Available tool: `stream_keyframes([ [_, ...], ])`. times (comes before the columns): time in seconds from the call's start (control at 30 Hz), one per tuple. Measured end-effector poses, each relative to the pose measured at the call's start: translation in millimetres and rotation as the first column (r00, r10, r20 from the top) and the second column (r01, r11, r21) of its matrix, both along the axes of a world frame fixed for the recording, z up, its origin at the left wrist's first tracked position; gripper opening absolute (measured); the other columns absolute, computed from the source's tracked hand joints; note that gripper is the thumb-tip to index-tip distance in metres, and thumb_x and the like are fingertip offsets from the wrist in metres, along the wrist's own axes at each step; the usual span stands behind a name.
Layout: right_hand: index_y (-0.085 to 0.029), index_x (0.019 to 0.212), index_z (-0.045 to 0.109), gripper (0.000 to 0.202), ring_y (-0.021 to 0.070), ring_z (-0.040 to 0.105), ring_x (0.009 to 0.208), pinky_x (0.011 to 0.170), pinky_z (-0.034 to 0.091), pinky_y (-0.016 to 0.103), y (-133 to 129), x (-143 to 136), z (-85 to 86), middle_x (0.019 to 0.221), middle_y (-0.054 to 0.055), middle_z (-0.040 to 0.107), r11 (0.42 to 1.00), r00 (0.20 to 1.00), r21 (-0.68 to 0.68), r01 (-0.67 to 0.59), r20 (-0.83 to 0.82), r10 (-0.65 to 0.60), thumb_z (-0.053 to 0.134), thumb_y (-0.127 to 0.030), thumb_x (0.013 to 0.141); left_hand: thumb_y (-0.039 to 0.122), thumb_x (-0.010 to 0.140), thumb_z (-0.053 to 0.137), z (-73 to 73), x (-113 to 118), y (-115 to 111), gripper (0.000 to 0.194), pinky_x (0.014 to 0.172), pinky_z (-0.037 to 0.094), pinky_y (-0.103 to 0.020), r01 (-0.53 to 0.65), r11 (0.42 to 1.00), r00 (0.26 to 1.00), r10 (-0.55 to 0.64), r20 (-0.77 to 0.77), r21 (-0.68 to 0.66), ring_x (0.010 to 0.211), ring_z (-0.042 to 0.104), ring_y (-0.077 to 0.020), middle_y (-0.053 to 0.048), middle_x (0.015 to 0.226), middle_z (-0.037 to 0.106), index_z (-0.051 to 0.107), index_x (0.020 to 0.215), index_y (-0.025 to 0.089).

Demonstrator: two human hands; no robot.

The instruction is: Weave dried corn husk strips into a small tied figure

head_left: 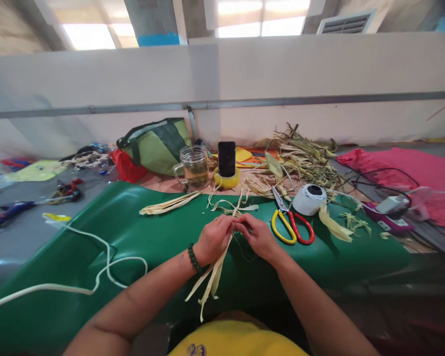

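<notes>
My left hand (214, 239) is closed around a bundle of pale dried husk strips (215, 277), whose loose ends hang toward me. Shorter ends stick out beyond my fingers on the far side. My right hand (257, 236) touches the left at the fingertips, its thumb and fingers pinched together. A thin thread (244, 249) loops below the right fingers; what exactly they pinch is too small to tell. Scissors (291, 222) with one yellow and one red handle lie right of my hands, beside a white thread spool (309, 200).
A green mat (133, 222) covers the work surface. Behind it stand a glass mug (195, 168), a phone (227, 159) on a yellow tape roll, a green bag (159, 146) and dried husks (304, 155). A white cord (107, 247) lies left, a purple power strip (387, 217) right.
</notes>
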State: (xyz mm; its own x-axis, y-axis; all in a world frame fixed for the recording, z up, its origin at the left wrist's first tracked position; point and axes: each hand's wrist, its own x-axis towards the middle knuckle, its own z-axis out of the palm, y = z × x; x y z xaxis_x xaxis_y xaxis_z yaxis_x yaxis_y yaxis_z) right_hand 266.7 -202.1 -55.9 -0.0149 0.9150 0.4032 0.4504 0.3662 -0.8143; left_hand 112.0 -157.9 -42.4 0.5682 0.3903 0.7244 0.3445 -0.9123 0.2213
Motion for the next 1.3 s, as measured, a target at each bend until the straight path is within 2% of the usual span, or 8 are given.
stream_keyframes([
  [0.17, -0.021, 0.083, 0.057, 0.012, 0.0164, 0.059, 0.077, 0.071, 0.046, 0.028, 0, 1, -0.3, 0.082, 0.004, 0.064, 0.981, 0.997, 0.193, 0.017, 0.075, -0.032, 0.048, -0.025, 0.089, 0.018, 0.090, 0.043, -1.7, -4, 2, 0.018, 0.069, 0.046, -0.023, -0.004, 0.998, 0.999, 0.002, -0.035, -0.066, 0.071, 0.058, -0.0130, -0.003, 0.078, 0.062, 0.060, 0.096, 0.017],
  [0.43, -0.021, 0.075, 0.052, 0.014, 0.0177, 0.058, 0.080, 0.072, 0.046, 0.030, -2, 16, -0.8, 0.080, 0.005, 0.061, 0.932, 0.960, 0.278, 0.233, 0.087, -0.266, 0.048, -0.020, 0.088, 0.024, 0.089, 0.044, 13.9, -14, 4, 0.027, 0.063, 0.038, -0.024, -0.054, 0.915, 0.998, 0.038, -0.048, -0.401, 0.065, 0.048, -0.0122, 0.000, 0.065, 0.051, 0.052, 0.064, 0.017],
  [0.67, -0.020, 0.075, 0.054, 0.012, 0.0163, 0.057, 0.072, 0.066, 0.044, 0.028, -1, 9, -0.6, 0.076, 0.004, 0.059, 0.954, 0.970, 0.231, 0.192, 0.102, -0.220, 0.050, -0.020, 0.086, 0.034, 0.086, 0.048, 28.0, -12, 2, 0.028, 0.077, 0.041, -0.028, 0.321, 0.709, 0.944, -0.185, 0.273, -0.628, 0.082, 0.050, -0.0154, -0.006, 0.085, 0.055, 0.047, 0.065, 0.016],
  [0.77, -0.020, 0.072, 0.056, 0.013, 0.0157, 0.055, 0.068, 0.063, 0.043, 0.028, -2, 6, 0.4, 0.074, 0.004, 0.059, 0.967, 0.977, 0.172, 0.187, 0.068, -0.201, 0.051, -0.022, 0.085, 0.041, 0.084, 0.051, 25.4, -12, 1, 0.032, 0.075, 0.041, -0.028, 0.428, 0.548, 0.903, -0.224, 0.367, -0.719, 0.079, 0.051, -0.0153, -0.007, 0.086, 0.058, 0.046, 0.065, 0.016],
  [0.9, -0.020, 0.069, 0.056, 0.018, 0.0137, 0.051, 0.059, 0.057, 0.041, 0.026, -11, 4, 6.9, 0.062, 0.000, 0.054, 0.980, 0.960, 0.022, 0.198, -0.204, -0.190, 0.056, -0.031, 0.083, 0.045, 0.083, 0.052, 24.0, -12, 0, 0.033, 0.069, 0.041, -0.026, 0.445, 0.417, 0.895, -0.190, 0.403, -0.793, 0.072, 0.049, -0.0135, -0.005, 0.080, 0.057, 0.048, 0.069, 0.015],
  [1.1, -0.019, 0.069, 0.056, 0.028, 0.0081, 0.050, 0.051, 0.053, 0.042, 0.024, -24, -6, 17.5, 0.074, 0.000, 0.062, 0.963, 0.581, -0.132, -0.236, -0.813, 0.031, 0.070, -0.043, 0.072, 0.043, 0.087, 0.048, 30.0, -12, -8, 0.034, 0.071, 0.039, -0.026, 0.317, 0.583, 0.944, -0.274, 0.186, -0.748, 0.070, 0.047, -0.0129, -0.002, 0.071, 0.054, 0.055, 0.070, 0.014],
  [1.2, -0.018, 0.068, 0.052, 0.030, 0.0058, 0.047, 0.046, 0.048, 0.039, 0.020, -20, -7, 18.8, 0.063, -0.003, 0.057, 0.903, 0.433, -0.159, -0.399, -0.901, 0.033, 0.072, -0.040, 0.071, 0.043, 0.087, 0.048, 31.6, -12, -13, 0.034, 0.076, 0.041, -0.028, 0.434, 0.462, 0.888, -0.362, 0.283, -0.773, 0.075, 0.052, -0.0146, -0.005, 0.079, 0.060, 0.054, 0.071, 0.014],
  [1.3, -0.017, 0.064, 0.047, 0.033, 0.0031, 0.040, 0.040, 0.042, 0.032, 0.016, -17, -5, 19.3, 0.054, -0.007, 0.049, 0.887, 0.443, -0.174, -0.428, -0.896, 0.038, 0.073, -0.037, 0.071, 0.046, 0.087, 0.048, 33.0, -11, -16, 0.036, 0.078, 0.042, -0.029, 0.497, 0.333, 0.835, -0.433, 0.339, -0.801, 0.081, 0.055, -0.0170, -0.008, 0.083, 0.062, 0.055, 0.074, 0.013],
])
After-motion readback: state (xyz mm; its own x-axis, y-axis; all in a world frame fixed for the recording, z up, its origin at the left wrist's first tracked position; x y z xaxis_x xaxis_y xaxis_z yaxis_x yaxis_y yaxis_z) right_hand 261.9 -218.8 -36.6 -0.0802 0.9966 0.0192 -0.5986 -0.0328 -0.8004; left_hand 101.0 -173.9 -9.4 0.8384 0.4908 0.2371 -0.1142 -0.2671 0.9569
